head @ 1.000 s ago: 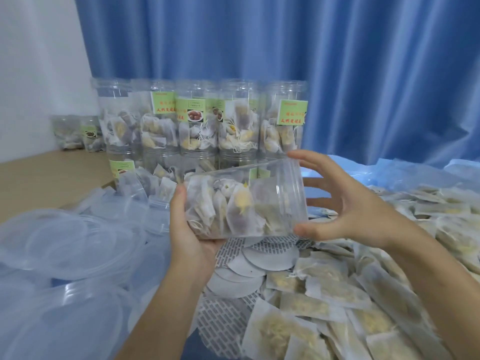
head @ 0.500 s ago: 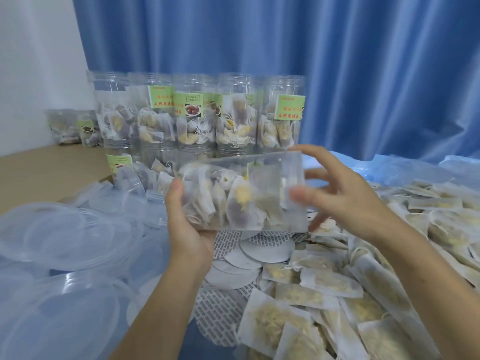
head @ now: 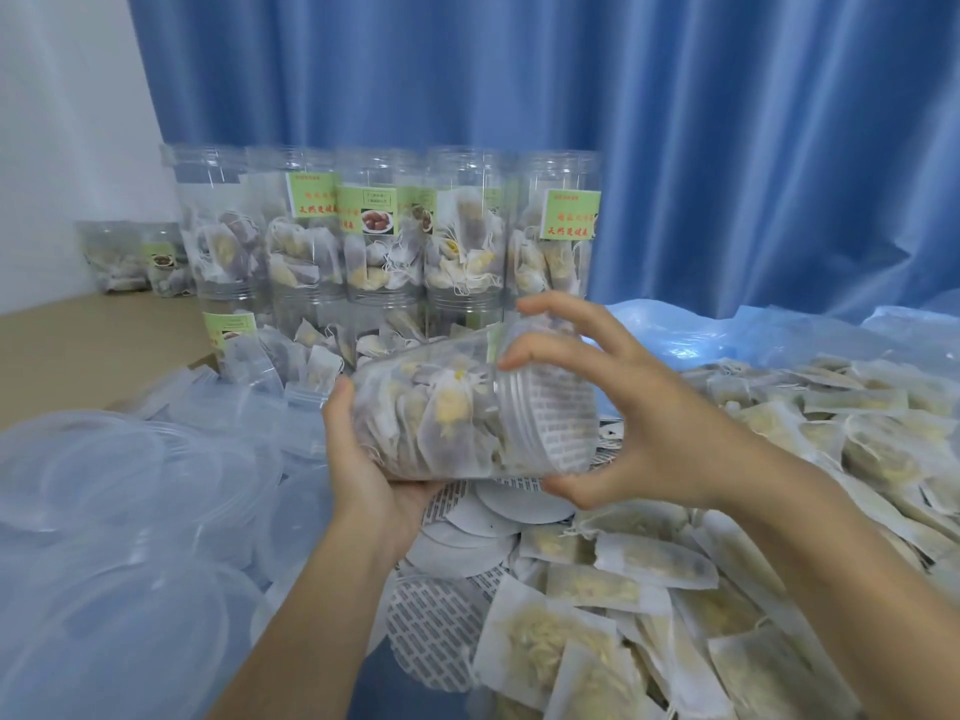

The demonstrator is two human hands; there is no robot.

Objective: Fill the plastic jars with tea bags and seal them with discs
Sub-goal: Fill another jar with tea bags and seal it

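A clear plastic jar (head: pixel 447 418) packed with tea bags lies on its side in mid-air. My left hand (head: pixel 363 459) grips its base from below. My right hand (head: pixel 613 407) curls round the threaded mouth, where a printed seal disc (head: pixel 563 415) covers the opening. Loose seal discs (head: pixel 467 543) lie in a pile right under the jar. Loose tea bags (head: pixel 675 589) spread over the surface to the right and front.
Filled, labelled jars (head: pixel 384 241) stand stacked in two tiers against the blue curtain behind. Clear plastic lids (head: pixel 114 491) are heaped at the left. Two more jars (head: pixel 135 259) sit far left by the wall. Blue plastic sheeting (head: pixel 727 340) lies at the right rear.
The jar has turned so its mouth faces me more, now showing a printed disc over it. My right hand shifted from the jar's side to its rim.
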